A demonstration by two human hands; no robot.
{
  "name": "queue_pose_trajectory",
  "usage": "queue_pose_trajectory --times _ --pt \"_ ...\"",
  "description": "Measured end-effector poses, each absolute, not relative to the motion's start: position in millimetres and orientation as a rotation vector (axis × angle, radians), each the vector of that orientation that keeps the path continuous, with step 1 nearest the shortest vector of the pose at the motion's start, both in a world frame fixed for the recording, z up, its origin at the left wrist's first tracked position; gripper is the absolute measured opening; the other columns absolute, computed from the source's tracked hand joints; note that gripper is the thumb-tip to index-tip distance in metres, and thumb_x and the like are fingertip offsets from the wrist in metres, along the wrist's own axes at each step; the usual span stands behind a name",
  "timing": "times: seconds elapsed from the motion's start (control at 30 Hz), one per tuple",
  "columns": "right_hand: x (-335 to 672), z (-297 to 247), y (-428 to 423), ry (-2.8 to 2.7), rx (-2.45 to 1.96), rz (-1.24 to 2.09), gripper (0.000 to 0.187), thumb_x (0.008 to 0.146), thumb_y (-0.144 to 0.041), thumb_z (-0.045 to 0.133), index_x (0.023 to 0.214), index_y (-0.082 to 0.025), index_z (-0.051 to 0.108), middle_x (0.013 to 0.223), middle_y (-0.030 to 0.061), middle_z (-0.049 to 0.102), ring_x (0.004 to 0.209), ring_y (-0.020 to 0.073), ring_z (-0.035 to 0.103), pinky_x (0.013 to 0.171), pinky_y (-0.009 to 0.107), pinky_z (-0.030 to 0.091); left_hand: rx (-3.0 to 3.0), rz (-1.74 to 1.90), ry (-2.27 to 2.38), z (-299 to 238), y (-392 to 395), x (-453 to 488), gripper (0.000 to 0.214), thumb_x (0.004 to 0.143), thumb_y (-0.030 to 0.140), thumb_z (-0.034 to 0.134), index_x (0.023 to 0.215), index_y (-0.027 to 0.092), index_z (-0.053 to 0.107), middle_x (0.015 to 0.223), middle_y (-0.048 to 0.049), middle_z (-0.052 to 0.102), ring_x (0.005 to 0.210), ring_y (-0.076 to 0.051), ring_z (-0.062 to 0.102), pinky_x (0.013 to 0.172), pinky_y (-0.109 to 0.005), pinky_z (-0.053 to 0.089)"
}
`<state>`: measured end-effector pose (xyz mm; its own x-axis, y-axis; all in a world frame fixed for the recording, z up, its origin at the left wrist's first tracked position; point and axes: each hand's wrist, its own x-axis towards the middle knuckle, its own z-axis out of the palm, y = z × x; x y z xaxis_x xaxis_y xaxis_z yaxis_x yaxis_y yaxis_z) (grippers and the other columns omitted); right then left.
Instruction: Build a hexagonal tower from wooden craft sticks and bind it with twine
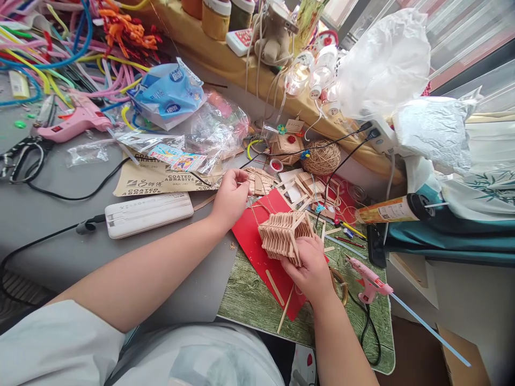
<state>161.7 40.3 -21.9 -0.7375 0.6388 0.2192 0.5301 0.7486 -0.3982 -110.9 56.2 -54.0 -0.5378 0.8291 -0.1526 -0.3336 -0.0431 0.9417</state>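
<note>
Right hand: the right hand (pixel 311 268) is closed around the near end of a ridged model built of wooden craft sticks (pixel 284 234), fingers wrapped under it, holding it just above the red sheet (pixel 257 236).
Left hand: the left hand (pixel 230 195) is pinched narrow on a thin twine strand (pixel 254 210) that runs from its fingertips toward the model; what else lies inside the pinch cannot be told.
Model: between the two hands, nearer the right one, tilted, its slatted side facing up.
Under the grip: the red sheet lies on a green mat (pixel 249 297), with loose sticks (pixel 274 288) just below the right hand.
Beyond the left hand: a pile of stick parts (pixel 259 181) and, farther off, a twine ball (pixel 322 157).
Right of the right hand: a pink glue gun (pixel 368 281) on the mat.
Left of the left hand: a white power strip (pixel 148 213).
</note>
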Motion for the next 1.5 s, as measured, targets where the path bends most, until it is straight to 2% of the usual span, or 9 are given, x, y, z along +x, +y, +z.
queue_pose_trajectory --times 0.13,0.3,0.53,0.8,1.03,1.17,1.27,1.4,1.5 --pt "158.1 -19.6 40.7 -2.63 -0.912 0.424 0.008 0.097 -0.025 0.071 0.09 -0.025 0.065 0.09 0.0018 0.071 0.094 0.0249 0.064 0.103 0.05 0.039 0.622 1.751 1.308 -51.6 55.8 -110.8 0.014 0.096 0.009 0.056 0.101 0.022 0.055 0.091 0.0021 0.058 0.068 -0.008 0.06 0.059 -0.021 0.045" --pt "152.3 -12.5 40.6 -2.67 -0.929 0.381 0.017 0.097 -0.026 0.072 0.085 -0.024 0.06 0.086 0.0 0.069 0.091 0.023 0.062 0.105 0.049 0.037 0.776 1.777 1.162 -41.9 50.9 -108.0 0.012 0.095 0.012 0.062 0.099 0.021 0.055 0.092 0.0018 0.062 0.077 -0.01 0.067 0.071 -0.024 0.054" --pt "145.0 -2.0 43.7 -2.768 -0.922 0.3 0.012 0.095 -0.027 0.075 0.088 -0.024 0.065 0.089 0.0005 0.072 0.095 0.0239 0.065 0.107 0.049 0.035 0.932 1.69 0.925 -32.1 40.9 -103.0 0.016 0.091 0.018 0.072 0.096 0.02 0.057 0.092 0.0003 0.065 0.079 -0.013 0.072 0.077 -0.03 0.059" --pt "135.8 0.3 41.4 -2.822 -0.919 0.208 0.017 0.092 -0.025 0.077 0.086 -0.023 0.061 0.085 0.0 0.073 0.095 0.025 0.067 0.109 0.05 0.035 1.213 1.587 0.99 -29.3 34.3 -102.8 0.009 0.092 0.019 0.075 0.096 0.019 0.067 0.097 -0.0036 0.072 0.092 -0.015 0.07 0.085 -0.03 0.058" --pt "131.4 1.5 40.6 -2.855 -0.934 0.171 0.024 0.093 -0.026 0.076 0.08 -0.022 0.055 0.083 0.0007 0.071 0.092 0.0235 0.064 0.107 0.049 0.035 1.374 1.42 1.012 -30.0 29.7 -96.9 0.005 0.092 0.022 0.075 0.094 0.019 0.072 0.096 -0.0033 0.075 0.089 -0.015 0.07 0.086 -0.03 0.056" --pt "132.4 2.1 41.7 -2.857 -0.919 0.183 0.018 0.093 -0.025 0.074 0.085 -0.023 0.058 0.085 0.0013 0.072 0.094 0.0241 0.064 0.108 0.05 0.035 1.468 1.382 1.007 -28.5 26.3 -96.4 0.004 0.093 0.021 0.074 0.097 0.02 0.073 0.097 -0.003 0.075 0.088 -0.015 0.07 0.083 -0.029 0.056" --pt "132.9 3.1 40.7 -2.84 -0.895 0.205 0.011 0.092 -0.025 0.073 0.095 -0.024 0.062 0.09 0.0023 0.074 0.099 0.0261 0.065 0.116 0.055 0.031 1.489 1.383 1.043 -26.9 25.5 -97.0 0.005 0.093 0.022 0.074 0.097 0.02 0.073 0.096 -0.0035 0.075 0.089 -0.016 0.07 0.082 -0.03 0.056" --pt "131.4 4.3 36.9 -2.769 -0.906 0.198 0.016 0.092 -0.028 0.075 0.103 -0.027 0.064 0.098 0.003 0.076 0.106 0.0284 0.065 0.126 0.062 0.02 1.48 1.366 1.033 -26.5 26.2 -96.5 0.005 0.093 0.023 0.073 0.097 0.02 0.073 0.096 -0.004 0.075 0.088 -0.016 0.07 0.082 -0.03 0.057" --pt "132.1 3.4 36.5 -2.742 -0.898 0.153 0.019 0.093 -0.029 0.077 0.106 -0.027 0.063 0.102 0.003 0.077 0.109 0.0287 0.066 0.128 0.064 0.017 1.456 1.363 1.016 -26.4 26.3 -96.1 0.005 0.093 0.024 0.073 0.097 0.02 0.072 0.097 -0.0045 0.076 0.087 -0.016 0.07 0.082 -0.03 0.058"
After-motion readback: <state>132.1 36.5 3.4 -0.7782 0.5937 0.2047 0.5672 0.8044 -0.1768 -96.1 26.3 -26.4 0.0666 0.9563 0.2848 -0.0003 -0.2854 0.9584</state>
